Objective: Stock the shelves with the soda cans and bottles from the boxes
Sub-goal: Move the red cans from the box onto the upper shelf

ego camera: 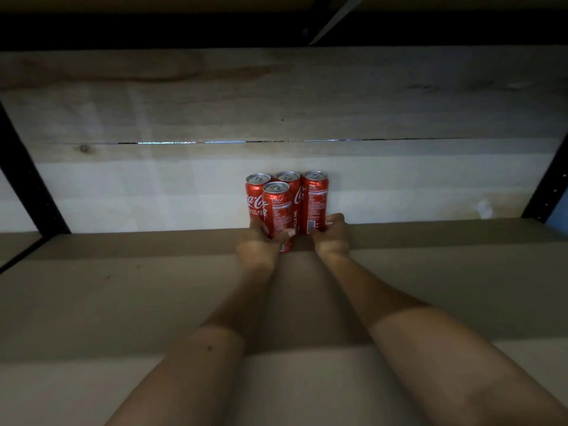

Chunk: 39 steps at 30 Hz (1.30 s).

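Several red Coca-Cola cans stand upright together at the back of a wooden shelf, against the pale back wall. My left hand is wrapped around the bottom of the front can, which stands a little nearer to me than the others. My right hand grips the base of the rightmost can. Two more cans stand behind: one at the left and one in the middle, partly hidden by the front can. Both forearms stretch forward over the shelf board.
A wooden back panel with a thin horizontal gap closes the shelf behind the cans. Black metal uprights stand at the left and right. A dark shelf underside runs overhead. Bare board lies either side of the cans.
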### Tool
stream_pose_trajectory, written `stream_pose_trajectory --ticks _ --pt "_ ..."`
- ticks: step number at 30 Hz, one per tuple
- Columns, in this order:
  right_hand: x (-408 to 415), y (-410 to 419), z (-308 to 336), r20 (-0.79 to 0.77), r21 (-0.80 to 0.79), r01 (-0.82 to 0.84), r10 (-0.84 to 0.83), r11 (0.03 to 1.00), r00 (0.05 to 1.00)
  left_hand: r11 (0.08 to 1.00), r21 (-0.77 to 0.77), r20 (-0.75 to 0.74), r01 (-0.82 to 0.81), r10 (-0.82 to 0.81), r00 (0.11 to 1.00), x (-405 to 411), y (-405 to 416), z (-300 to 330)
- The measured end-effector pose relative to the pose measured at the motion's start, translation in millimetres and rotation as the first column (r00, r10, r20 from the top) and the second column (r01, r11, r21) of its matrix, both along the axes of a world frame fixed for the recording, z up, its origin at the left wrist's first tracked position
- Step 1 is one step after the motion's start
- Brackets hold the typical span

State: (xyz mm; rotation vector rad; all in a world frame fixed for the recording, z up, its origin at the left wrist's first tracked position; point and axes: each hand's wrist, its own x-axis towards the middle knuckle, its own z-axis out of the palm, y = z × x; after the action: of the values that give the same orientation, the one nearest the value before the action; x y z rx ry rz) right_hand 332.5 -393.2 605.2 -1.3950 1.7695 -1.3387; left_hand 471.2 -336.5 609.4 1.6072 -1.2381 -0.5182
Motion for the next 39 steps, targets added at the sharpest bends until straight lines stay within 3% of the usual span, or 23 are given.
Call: stream_pose_trajectory --ticks 6,11,18,24,29,34,37,39 --pt "-3 31 -10 -0.005 -0.011 0.024 -0.024 1.0 1.0 0.996 0.086 0.167 -0.004 -0.01 0.986 2 16 -7" --pt "2 63 -10 0.01 -0.009 -0.055 0.055 0.998 0.998 0.998 0.064 0.164 -0.009 -0.001 0.987 -1 38 -8" --pt "0 125 -14 -0.171 0.009 -0.208 0.206 0.978 0.963 0.993 0.039 0.223 0.112 -0.118 0.968 3 90 -14" --pt "-5 198 -6 -0.277 0.075 -0.277 0.287 0.958 0.917 0.978 0.142 0.219 0.151 -0.18 0.959 1 152 -10" --pt "-10 256 -4 -0.416 0.05 -0.322 0.313 0.946 0.854 0.96 0.173 0.379 0.22 -0.271 0.885 1 201 -12" --pt "-14 298 -20 -0.565 -0.033 -0.335 0.259 0.941 0.784 0.967 0.032 0.6 0.253 -0.221 0.769 -2 245 -26" --pt "-19 318 -33 -0.56 -0.132 -0.373 0.241 0.918 0.792 0.946 -0.137 0.649 0.294 -0.139 0.748 -2 267 -39" --pt "-22 333 -44 -0.561 -0.157 -0.388 0.242 0.908 0.792 0.942 -0.139 0.685 0.305 -0.131 0.717 1 284 -52"
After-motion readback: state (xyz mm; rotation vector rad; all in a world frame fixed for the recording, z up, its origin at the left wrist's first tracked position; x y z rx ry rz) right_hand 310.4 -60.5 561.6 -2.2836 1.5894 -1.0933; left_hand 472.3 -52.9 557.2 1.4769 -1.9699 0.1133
